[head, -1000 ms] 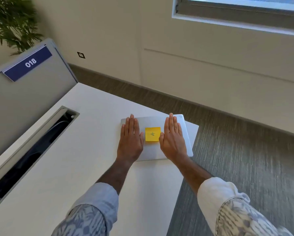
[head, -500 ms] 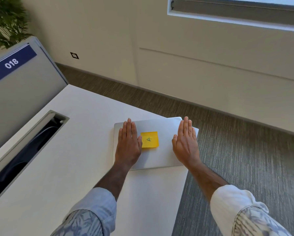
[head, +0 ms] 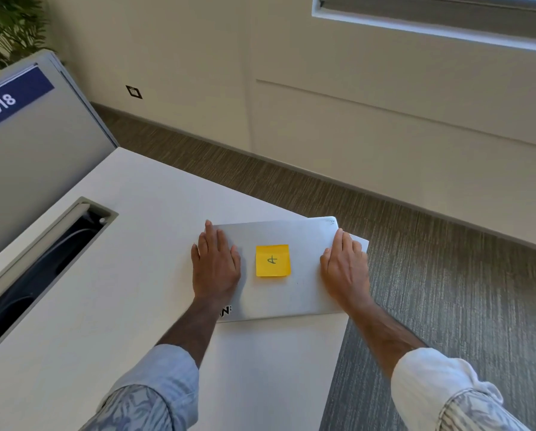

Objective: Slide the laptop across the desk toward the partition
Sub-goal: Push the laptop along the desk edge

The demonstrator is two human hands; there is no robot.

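A closed silver laptop [head: 304, 293] with a yellow sticky note [head: 272, 260] on its lid lies near the right corner of the white desk [head: 120, 306]. My left hand [head: 216, 265] rests flat on the lid's left side, fingertips reaching its far left corner. My right hand [head: 345, 269] presses on the lid's right edge, fingers over the side. The grey partition [head: 33, 157] with a blue "018" label [head: 8, 99] stands along the desk's left side, well apart from the laptop.
An open cable slot [head: 43, 259] with dark cables runs along the desk beside the partition. The desk's right edge drops to grey carpet [head: 447, 306]. A plant [head: 8, 26] stands behind the partition, and a cream wall with a window is beyond.
Both hands have spread from beside the sticky note out to the lid's left and right edges. The laptop has barely shifted on the desk.
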